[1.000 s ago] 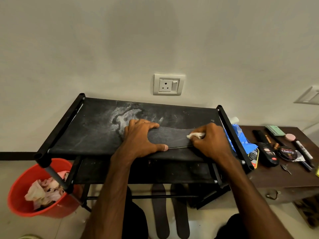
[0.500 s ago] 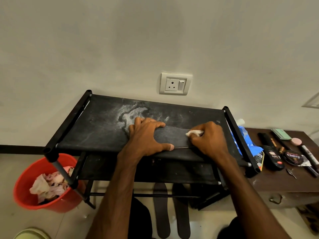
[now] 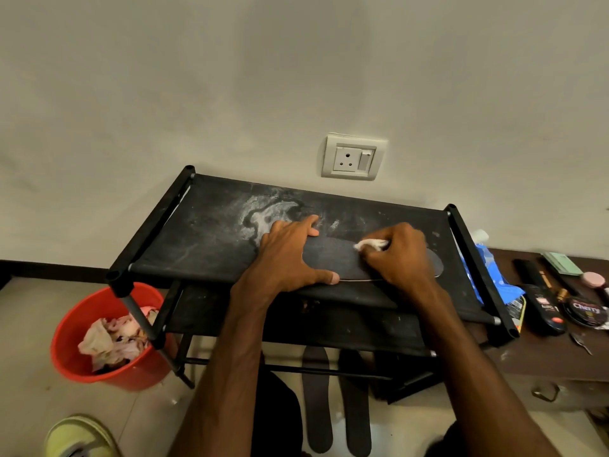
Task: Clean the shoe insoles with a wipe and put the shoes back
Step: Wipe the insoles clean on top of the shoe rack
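On the rack's top shelf [image 3: 197,232], the left hand [image 3: 290,255] pins the insole [image 3: 339,258] with spread fingers while the right hand [image 3: 398,255] pinches the wipe [image 3: 370,244] against it; judged thin, light and floppy, so hold one end flat

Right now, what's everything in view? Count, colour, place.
top insole: 1, dark, flat on rack's top shelf
floor insoles: 2, dark, side by side on floor under rack
wipe: 1, white, on top insole
rack: 1, black, against wall, top dusty
bucket: 1, red, floor left of rack, crumpled scraps inside
socket: 1, white, wall above rack
packet: 1, blue, right of rack
table: 1, brown, right, small items on it
polish tin: 1, dark, on table
shoe: 1, yellow-green, floor, bottom left
left hand: 1, pressing top insole
right hand: 1, gripping wipe
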Available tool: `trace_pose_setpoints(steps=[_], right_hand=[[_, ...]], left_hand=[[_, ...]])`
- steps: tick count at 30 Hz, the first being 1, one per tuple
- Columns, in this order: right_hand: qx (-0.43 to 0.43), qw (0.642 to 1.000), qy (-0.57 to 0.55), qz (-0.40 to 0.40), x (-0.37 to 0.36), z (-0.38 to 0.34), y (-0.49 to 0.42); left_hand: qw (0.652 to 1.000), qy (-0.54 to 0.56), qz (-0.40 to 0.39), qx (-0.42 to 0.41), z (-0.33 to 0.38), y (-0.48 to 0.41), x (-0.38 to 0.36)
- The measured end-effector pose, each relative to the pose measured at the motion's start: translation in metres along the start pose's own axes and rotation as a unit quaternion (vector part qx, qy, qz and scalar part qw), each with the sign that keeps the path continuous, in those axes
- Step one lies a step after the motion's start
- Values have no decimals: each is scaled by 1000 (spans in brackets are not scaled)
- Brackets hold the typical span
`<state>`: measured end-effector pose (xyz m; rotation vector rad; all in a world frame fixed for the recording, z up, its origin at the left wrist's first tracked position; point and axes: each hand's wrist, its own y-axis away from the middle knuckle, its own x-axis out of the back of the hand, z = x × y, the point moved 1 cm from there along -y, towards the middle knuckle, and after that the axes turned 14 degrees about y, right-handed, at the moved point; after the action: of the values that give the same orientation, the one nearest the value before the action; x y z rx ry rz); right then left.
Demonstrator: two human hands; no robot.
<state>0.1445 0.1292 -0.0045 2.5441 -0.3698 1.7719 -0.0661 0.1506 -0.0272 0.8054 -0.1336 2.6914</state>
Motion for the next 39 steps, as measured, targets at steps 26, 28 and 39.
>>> trace_pose_setpoints(steps=[26,28,39], right_hand=[[95,994,46,-15,-26,-59,-1],[159,986,12,-38,-30,-69,5],[9,999,43,6,-16,-25,-16]], left_hand=[[999,47,-3,-2,-7,3,10],[999,48,3,-2,-9,3,11],[999,49,-1,12,-6,3,9]])
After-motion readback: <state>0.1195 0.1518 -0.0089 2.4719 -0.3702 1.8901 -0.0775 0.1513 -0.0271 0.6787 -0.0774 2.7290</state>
